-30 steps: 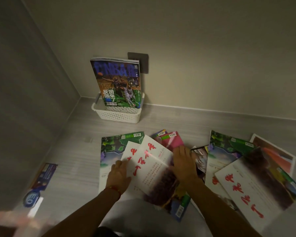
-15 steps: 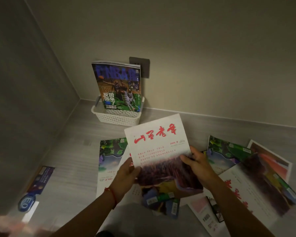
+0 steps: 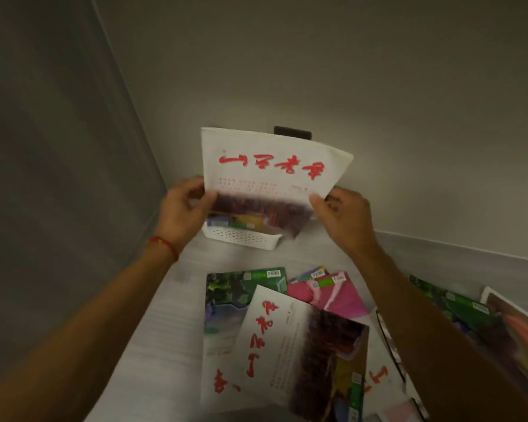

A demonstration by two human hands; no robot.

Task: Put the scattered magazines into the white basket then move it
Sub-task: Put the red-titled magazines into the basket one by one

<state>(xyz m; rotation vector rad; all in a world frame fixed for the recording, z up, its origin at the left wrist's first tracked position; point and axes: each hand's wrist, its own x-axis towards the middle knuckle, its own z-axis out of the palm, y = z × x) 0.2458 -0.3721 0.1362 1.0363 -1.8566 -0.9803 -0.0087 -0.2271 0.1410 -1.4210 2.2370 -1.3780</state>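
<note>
The left hand (image 3: 183, 213) and right hand (image 3: 342, 217) each pinch a side edge of a white magazine (image 3: 272, 175), held upright between them directly above the white basket (image 3: 241, 237), which sits just beyond the hands against the wall. Step in hand: loading. Next, lower the magazine straight into the basket. More magazines (image 3: 299, 348) lie on the surface below the forearms.

I see a pale grey wood-grain floor (image 3: 165, 354) carrying the white perforated basket (image 3: 241, 239) in the corner by the wall, and nearer me overlapping magazines: a green-covered one (image 3: 226, 296), a pink one (image 3: 333, 293), a white one with red calligraphy (image 3: 290, 339), another green one (image 3: 457, 309) at right.
</note>
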